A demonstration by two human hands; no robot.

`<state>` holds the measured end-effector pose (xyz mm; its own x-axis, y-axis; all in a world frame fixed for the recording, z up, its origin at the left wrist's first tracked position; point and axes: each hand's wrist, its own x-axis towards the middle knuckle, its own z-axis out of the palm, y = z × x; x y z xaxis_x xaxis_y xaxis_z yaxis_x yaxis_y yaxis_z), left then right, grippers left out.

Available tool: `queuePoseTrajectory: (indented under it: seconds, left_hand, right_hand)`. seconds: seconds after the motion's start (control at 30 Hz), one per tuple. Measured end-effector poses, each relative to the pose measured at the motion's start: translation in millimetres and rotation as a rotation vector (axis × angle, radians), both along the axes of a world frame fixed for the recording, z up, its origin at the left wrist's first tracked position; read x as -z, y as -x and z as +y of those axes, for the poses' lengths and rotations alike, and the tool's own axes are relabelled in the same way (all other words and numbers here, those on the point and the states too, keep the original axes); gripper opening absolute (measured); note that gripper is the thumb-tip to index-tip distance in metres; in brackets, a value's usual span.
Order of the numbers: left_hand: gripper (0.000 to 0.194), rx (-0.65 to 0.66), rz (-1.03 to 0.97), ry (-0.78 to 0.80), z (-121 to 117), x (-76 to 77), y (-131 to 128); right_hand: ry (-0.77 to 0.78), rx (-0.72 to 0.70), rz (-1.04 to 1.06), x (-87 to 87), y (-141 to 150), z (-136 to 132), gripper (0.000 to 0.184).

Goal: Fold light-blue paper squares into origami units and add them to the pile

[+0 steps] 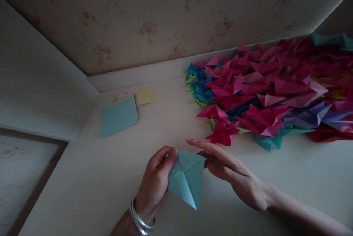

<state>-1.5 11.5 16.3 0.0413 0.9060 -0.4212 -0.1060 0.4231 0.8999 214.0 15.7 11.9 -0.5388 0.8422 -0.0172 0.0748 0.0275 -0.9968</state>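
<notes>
My left hand point(156, 182) is closed on the left edge of a folded light-blue paper square point(187, 177), holding it tilted above the white tabletop point(82, 184). A silver bangle sits on that wrist. My right hand point(223, 166) is at the paper's right corner; its index finger is stretched out above the paper while the lower fingers pinch the corner. The paper shows diagonal creases meeting at its middle.
A big heap of folded paper shapes point(264, 92), mostly pink and red with blue, green, purple and teal ones, fills the right side of the table. A stack of flat blue sheets point(118, 116) and a yellow sheet point(146, 96) lie at the back left. Floral wallpaper rises behind.
</notes>
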Motion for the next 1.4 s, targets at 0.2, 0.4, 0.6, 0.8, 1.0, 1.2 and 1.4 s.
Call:
queuePoseTrajectory:
  seconds: [0.2,0.4,0.6,0.8,1.0,1.2,1.4]
  left_hand:
    - [0.022,0.066,0.002,0.018,-0.2,0.9,-1.5]
    - [0.042,0.169,0.274,-0.321,-6.3,-12.1,2.4]
    - [0.025,0.426,0.167,-0.23,-6.3,-12.3,4.2]
    - [0.018,0.374,0.067,-0.233,-6.1,-11.9,4.0]
    - [0.018,0.329,-0.309,-0.164,-7.3,-5.2,11.4]
    - [0.02,0.215,-0.499,-0.062,-11.6,-6.9,7.2]
    - [0.018,0.17,-0.373,-0.067,-13.1,-10.3,4.8]
  right_hand:
    - [-0.625,-0.027,-0.034,7.5,6.2,2.7,0.05]
    - [-0.52,0.22,-0.172,4.7,9.1,5.0,0.015]
    - [-0.19,0.146,-0.1,-9.8,6.3,7.6,0.028]
    - [0.207,0.031,0.208,-4.8,4.2,7.9,0.018]
    - [0.636,0.045,0.597,5.7,9.2,4.1,0.014]
    - [0.774,0.075,0.687,2.1,12.4,4.3,0.012]
    - [0.755,0.088,0.675,-2.8,12.5,6.5,0.009]
